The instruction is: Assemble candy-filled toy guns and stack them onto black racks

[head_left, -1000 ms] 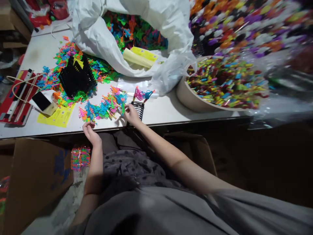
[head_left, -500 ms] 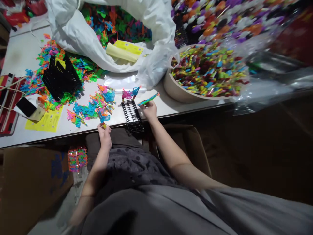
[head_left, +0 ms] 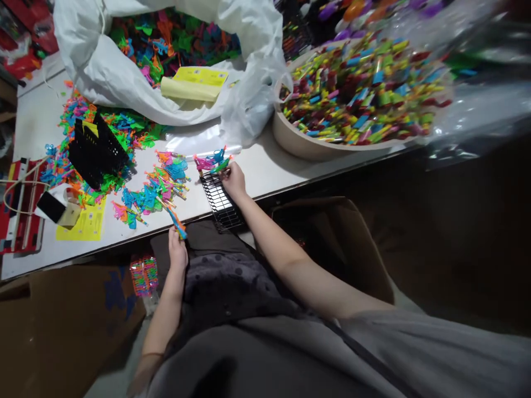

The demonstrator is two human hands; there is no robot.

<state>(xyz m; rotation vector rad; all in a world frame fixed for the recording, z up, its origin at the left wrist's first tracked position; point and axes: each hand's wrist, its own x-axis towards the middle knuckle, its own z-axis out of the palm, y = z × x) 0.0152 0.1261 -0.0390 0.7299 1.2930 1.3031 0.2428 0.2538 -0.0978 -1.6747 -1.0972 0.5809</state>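
My left hand [head_left: 178, 251] is closed on a slim plastic toy [head_left: 177, 222], orange with a blue and yellow end, just off the table's front edge. My right hand [head_left: 233, 181] pinches a green and blue plastic toy [head_left: 223, 165] at the far end of a black wire rack [head_left: 219, 200]. A pink toy [head_left: 203, 163] stands at that same end, beside the right fingers. The rack's near end reaches the table edge. Left of it lies a loose row of similar toys [head_left: 153, 193] in blue, pink, orange and green. The right fingertips are partly hidden.
A white sack [head_left: 124, 72] of coloured plastic pieces stands behind. At right is a round tub [head_left: 302, 141] heaped with small coloured tubes. A black basket [head_left: 97, 155] sits on a pile of toys, near a red device [head_left: 25, 210]. A cardboard box [head_left: 78, 309] stands below left.
My right hand has brought its toy leftward to the rack's far end, next to the pink one. The toy in my left hand now shows orange and blue. The camera view has shifted.
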